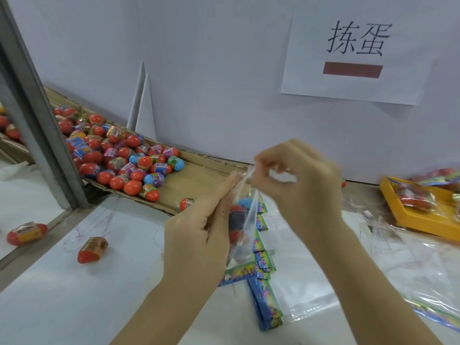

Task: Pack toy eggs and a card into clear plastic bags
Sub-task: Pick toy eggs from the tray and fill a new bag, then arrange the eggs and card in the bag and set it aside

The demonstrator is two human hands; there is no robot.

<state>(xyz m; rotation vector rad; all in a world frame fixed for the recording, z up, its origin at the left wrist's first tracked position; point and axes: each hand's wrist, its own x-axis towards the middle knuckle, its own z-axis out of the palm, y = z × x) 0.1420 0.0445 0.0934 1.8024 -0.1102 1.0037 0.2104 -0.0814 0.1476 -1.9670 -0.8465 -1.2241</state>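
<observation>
Near the worktop's left edge a loose egg (92,249) lies alone. Along the back edge a cardboard tray (199,175) carries a heap of toy eggs (119,155), so plenty seems left to pack. Above the middle of the worktop, the left hand (199,235) lays its fingers, close together and nearly straight, along the left side of a clear plastic bag (249,220), apparently pinching it against a hidden thumb. The bag hangs in the air with a blue egg and a red egg inside; whether a card is in it cannot be told. The right hand (298,185) pinches the bag's mouth between thumb and forefinger, its other fingers curled. Beneath the bag lie a row of cards (265,297) and empty bags (303,295). At the right edge a yellow tray (428,229) holds filled bags, so some packing looks done.
</observation>
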